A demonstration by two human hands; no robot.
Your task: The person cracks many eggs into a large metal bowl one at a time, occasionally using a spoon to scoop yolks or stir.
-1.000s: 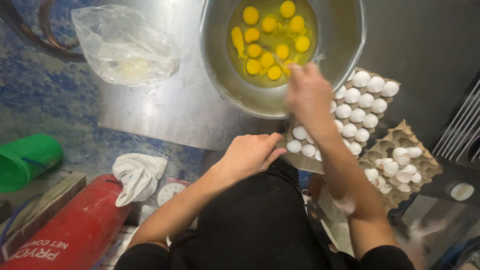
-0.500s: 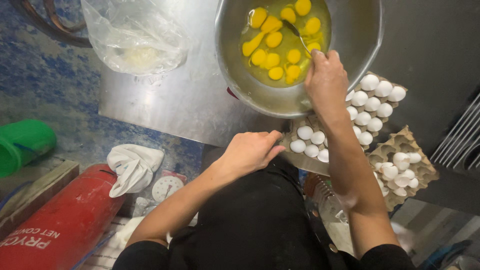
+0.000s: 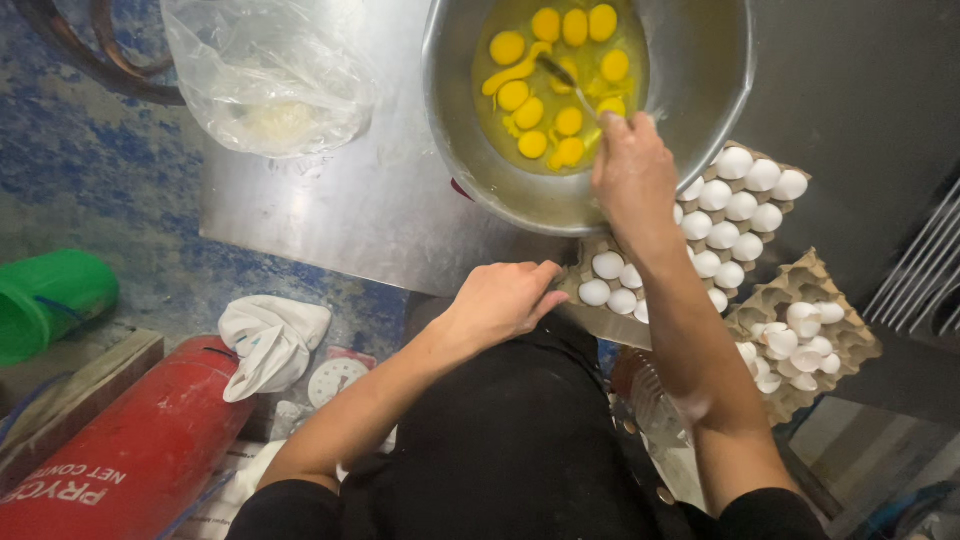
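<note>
A dull stainless-steel counter (image 3: 330,215) stood over a mottled blue floor, with dark metal to my right. On it sat a large round steel mixing bowl (image 3: 700,90) holding a pool of cracked eggs, the whole yellow yolks (image 3: 560,90) grouped toward the far side. My right hand (image 3: 632,175) was closed around the handle of a thin metal utensil (image 3: 560,75), its tip dipped among the yolks; I could not tell what kind of utensil it was. My left hand (image 3: 500,300) lay open, fingers loosely together, at the near edge of the counter, touching the corner of a grey cardboard tray of white eggs (image 3: 735,215) that sat just beside the bowl. A second cardboard tray of broken white shells (image 3: 800,345) lay lower to the right. A crumpled clear plastic bag (image 3: 265,75) rested at the counter's far left. Down on the floor were a red metal cylinder (image 3: 130,455), a white cloth (image 3: 270,340) and a green plastic bucket (image 3: 50,300).
</note>
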